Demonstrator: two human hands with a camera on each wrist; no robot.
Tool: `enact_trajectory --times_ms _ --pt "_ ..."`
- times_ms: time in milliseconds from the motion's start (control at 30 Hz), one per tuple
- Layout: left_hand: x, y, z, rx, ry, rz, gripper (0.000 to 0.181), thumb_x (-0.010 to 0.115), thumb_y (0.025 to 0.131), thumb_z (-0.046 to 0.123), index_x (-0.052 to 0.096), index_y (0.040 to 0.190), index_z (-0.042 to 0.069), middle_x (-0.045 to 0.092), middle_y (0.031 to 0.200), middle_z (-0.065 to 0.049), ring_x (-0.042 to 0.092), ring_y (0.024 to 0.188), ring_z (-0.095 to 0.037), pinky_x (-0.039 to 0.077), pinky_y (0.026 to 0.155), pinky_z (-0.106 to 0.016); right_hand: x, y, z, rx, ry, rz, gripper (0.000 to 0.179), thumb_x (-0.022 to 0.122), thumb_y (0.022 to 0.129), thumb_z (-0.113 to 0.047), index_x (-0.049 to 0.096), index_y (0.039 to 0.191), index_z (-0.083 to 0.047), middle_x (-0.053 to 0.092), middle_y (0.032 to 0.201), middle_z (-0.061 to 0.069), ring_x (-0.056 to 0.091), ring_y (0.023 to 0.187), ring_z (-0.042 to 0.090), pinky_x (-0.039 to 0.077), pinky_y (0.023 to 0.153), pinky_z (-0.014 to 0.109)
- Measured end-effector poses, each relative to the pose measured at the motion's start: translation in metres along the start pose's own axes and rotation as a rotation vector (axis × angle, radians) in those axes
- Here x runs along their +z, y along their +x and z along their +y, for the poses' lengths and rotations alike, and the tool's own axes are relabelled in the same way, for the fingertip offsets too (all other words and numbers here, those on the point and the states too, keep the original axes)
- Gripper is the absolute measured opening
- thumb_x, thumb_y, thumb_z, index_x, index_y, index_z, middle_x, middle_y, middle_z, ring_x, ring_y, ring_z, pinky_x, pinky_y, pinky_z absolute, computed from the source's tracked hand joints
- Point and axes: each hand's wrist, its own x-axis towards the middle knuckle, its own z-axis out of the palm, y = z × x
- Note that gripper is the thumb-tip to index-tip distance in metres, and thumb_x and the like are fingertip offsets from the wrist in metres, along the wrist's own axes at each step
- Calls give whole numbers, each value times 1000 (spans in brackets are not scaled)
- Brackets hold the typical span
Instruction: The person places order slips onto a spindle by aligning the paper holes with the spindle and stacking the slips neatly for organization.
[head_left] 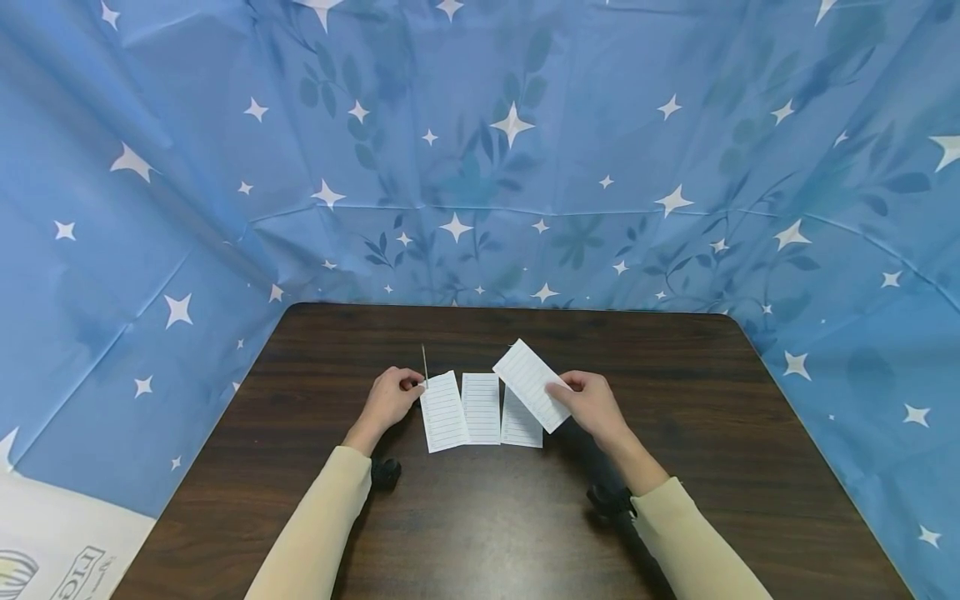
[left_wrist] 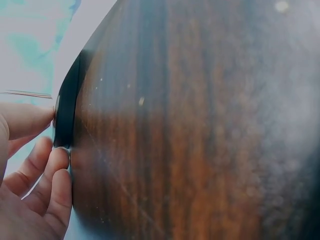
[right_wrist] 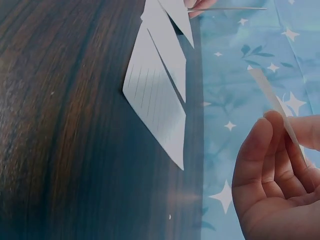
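Observation:
My right hand [head_left: 592, 404] pinches a white lined card [head_left: 528, 379] between thumb and fingers. The card is raised and tilted, overlapping another lined card [head_left: 519, 425] in the head view. Seen from the right wrist, the held card [right_wrist: 275, 102] is nearly edge-on. At the left end of the row, my left hand [head_left: 393, 396] pinches a thin stick-like piece [head_left: 423, 362] that points away from me. Its thumb is right at the top corner of a slanted lined card [head_left: 445, 417]. A middle lined card [head_left: 481, 412] stands straight between the other two.
The dark wood-grain table [head_left: 487, 517] reaches back to a blue curtain [head_left: 480, 167] with white stars. A white printed sheet or bag [head_left: 67, 533] lies at the lower left. Black wrist devices [head_left: 386, 473] show beside both sleeves.

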Motion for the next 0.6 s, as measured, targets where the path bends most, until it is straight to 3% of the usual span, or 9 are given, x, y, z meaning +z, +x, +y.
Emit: enact_trajectory --times_ms 300,600 --pt "0 1 0 3 7 0 18 70 96 15 75 111 6 58 95 -8 52 84 -24 41 74 -39 4 1 -7 -3 48 -20 23 71 96 -16 73 104 5 69 88 12 62 73 20 53 71 41" --pt "2 2 -3 6 11 0 18 70 96 14 75 111 6 58 96 -9 52 84 -24 41 74 -39 12 3 -14 1 112 -23 23 73 94 -16 73 103 6 68 84 10 61 71 19 52 67 35"
